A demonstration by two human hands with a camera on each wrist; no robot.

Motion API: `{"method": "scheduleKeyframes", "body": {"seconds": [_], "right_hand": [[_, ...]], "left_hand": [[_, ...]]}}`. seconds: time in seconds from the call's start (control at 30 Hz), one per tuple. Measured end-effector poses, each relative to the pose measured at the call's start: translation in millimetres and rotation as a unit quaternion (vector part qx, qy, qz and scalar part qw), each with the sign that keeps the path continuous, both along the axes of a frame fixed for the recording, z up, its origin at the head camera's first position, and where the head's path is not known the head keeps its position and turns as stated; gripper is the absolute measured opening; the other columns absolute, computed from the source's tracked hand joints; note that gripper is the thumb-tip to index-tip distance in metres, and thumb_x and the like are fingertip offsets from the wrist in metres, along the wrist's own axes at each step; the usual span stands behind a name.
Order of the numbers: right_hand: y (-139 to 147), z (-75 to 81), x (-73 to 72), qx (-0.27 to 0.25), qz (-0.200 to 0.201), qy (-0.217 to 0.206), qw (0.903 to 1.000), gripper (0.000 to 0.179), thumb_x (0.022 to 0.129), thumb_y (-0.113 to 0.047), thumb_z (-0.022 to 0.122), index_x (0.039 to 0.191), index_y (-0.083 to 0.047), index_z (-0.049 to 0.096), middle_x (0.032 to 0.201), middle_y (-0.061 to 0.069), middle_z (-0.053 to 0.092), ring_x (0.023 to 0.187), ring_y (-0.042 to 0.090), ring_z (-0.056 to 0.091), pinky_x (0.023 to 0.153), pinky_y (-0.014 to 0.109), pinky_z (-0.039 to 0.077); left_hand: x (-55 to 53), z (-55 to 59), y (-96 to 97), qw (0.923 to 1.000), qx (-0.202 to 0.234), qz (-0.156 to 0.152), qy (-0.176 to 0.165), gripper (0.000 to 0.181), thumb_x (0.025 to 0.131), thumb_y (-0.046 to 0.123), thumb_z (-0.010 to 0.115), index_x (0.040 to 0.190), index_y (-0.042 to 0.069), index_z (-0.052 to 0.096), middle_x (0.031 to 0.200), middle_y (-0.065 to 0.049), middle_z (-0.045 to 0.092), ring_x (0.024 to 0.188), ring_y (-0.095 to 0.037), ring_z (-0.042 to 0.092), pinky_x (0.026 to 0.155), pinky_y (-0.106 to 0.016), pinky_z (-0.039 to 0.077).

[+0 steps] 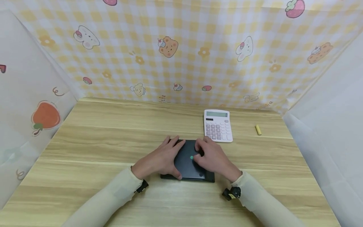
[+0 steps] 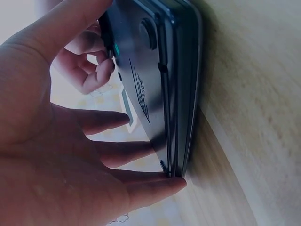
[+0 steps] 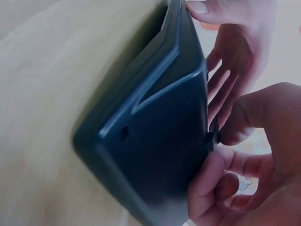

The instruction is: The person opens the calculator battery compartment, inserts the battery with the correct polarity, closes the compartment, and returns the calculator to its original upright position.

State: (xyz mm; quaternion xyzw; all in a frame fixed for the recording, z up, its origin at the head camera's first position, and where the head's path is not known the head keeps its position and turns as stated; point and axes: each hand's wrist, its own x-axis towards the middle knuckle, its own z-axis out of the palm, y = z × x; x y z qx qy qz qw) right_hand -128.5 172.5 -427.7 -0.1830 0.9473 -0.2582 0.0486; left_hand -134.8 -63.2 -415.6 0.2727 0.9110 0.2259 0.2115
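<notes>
A flat black device [image 1: 185,162] lies on the table with a plain face up; the left wrist view shows a round foot [image 2: 147,34] and fine printed lines on that face. My left hand [image 1: 161,160] spreads over its left part, fingers straight toward the far edge and thumb at the near edge. Over the right part, my right hand [image 1: 212,156] has its fingers curled and pinches a small dark flap [image 3: 214,135] that stands up from the face. By the right thumb tip shows a small green spot [image 1: 191,157].
A white calculator [image 1: 217,126] lies just behind my right hand. Farther right is a small yellow cylinder [image 1: 258,130]. A checked cloth [image 1: 187,69] hangs along the wooden table's [image 1: 107,142] back edge, with pale cloths at both sides.
</notes>
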Motion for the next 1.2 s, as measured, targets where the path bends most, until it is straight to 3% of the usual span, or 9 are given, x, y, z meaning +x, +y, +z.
{"method": "scheduleKeyframes", "body": {"seconds": [0.23, 0.47, 0.6, 0.73, 0.9, 1.07, 1.2], "right_hand": [[10, -4.6, 3.3, -0.017, 0.017, 0.044, 0.9988, 0.011, 0.088, -0.018, 0.076, 0.086, -0.020, 0.065, 0.091, -0.002, 0.052, 0.076, 0.014, 0.048, 0.064, 0.030, 0.042], [28, -9.5, 5.4, -0.058, 0.047, 0.060, 0.9954, 0.007, 0.094, -0.018, 0.078, 0.101, -0.019, 0.077, 0.103, -0.002, 0.056, 0.080, 0.013, 0.051, 0.068, 0.029, 0.047], [41, -10.8, 5.0, -0.086, 0.087, 0.036, 0.9918, 0.020, 0.096, -0.023, 0.083, 0.115, -0.017, 0.080, 0.117, -0.001, 0.056, 0.081, 0.014, 0.058, 0.070, 0.027, 0.053], [51, -10.8, 4.3, -0.091, 0.116, 0.007, 0.9890, 0.036, 0.093, -0.025, 0.087, 0.127, -0.019, 0.078, 0.130, 0.001, 0.055, 0.093, 0.016, 0.060, 0.075, 0.027, 0.056], [57, -11.8, 4.6, -0.098, 0.138, 0.005, 0.9855, 0.048, 0.092, -0.020, 0.089, 0.137, -0.016, 0.075, 0.134, 0.001, 0.057, 0.099, 0.018, 0.062, 0.080, 0.030, 0.058], [58, -13.9, 4.4, -0.133, 0.121, -0.015, 0.9835, 0.066, 0.089, -0.014, 0.091, 0.148, -0.008, 0.064, 0.130, 0.004, 0.061, 0.099, 0.018, 0.063, 0.082, 0.031, 0.062], [57, -14.8, 4.2, -0.160, 0.097, -0.045, 0.9812, 0.072, 0.085, -0.011, 0.094, 0.148, -0.004, 0.061, 0.126, 0.005, 0.061, 0.101, 0.019, 0.063, 0.084, 0.031, 0.063]], "left_hand": [[-0.2, 0.7, 0.0, 1.0000, 0.004, 0.002, -0.001, 0.126, 0.075, 0.043, 0.104, 0.173, 0.007, 0.033, 0.180, -0.025, 0.020, 0.164, -0.056, 0.009, 0.128, -0.064, 0.029], [-0.7, -0.8, -0.7, 0.9999, 0.008, 0.006, -0.004, 0.126, 0.075, 0.042, 0.104, 0.173, 0.007, 0.034, 0.180, -0.024, 0.019, 0.164, -0.055, 0.009, 0.127, -0.065, 0.030], [-0.6, -1.7, -2.0, 1.0000, 0.009, 0.002, -0.001, 0.125, 0.075, 0.042, 0.104, 0.173, 0.006, 0.034, 0.180, -0.024, 0.019, 0.164, -0.055, 0.010, 0.126, -0.065, 0.031], [-0.9, -2.5, -2.9, 0.9999, 0.013, -0.001, 0.004, 0.125, 0.075, 0.043, 0.104, 0.172, 0.006, 0.035, 0.179, -0.025, 0.021, 0.163, -0.056, 0.011, 0.126, -0.065, 0.031], [-0.7, -3.0, -3.6, 0.9998, 0.017, -0.001, 0.005, 0.125, 0.075, 0.043, 0.104, 0.172, 0.005, 0.035, 0.179, -0.025, 0.021, 0.163, -0.056, 0.011, 0.125, -0.066, 0.032], [0.0, -4.2, -4.0, 0.9997, 0.023, 0.001, 0.004, 0.125, 0.075, 0.042, 0.104, 0.172, 0.005, 0.035, 0.179, -0.025, 0.020, 0.163, -0.056, 0.011, 0.126, -0.067, 0.031], [0.3, -5.7, -4.5, 0.9996, 0.028, 0.004, 0.005, 0.126, 0.074, 0.042, 0.104, 0.172, 0.004, 0.034, 0.179, -0.025, 0.021, 0.164, -0.056, 0.011, 0.126, -0.067, 0.031]]}}
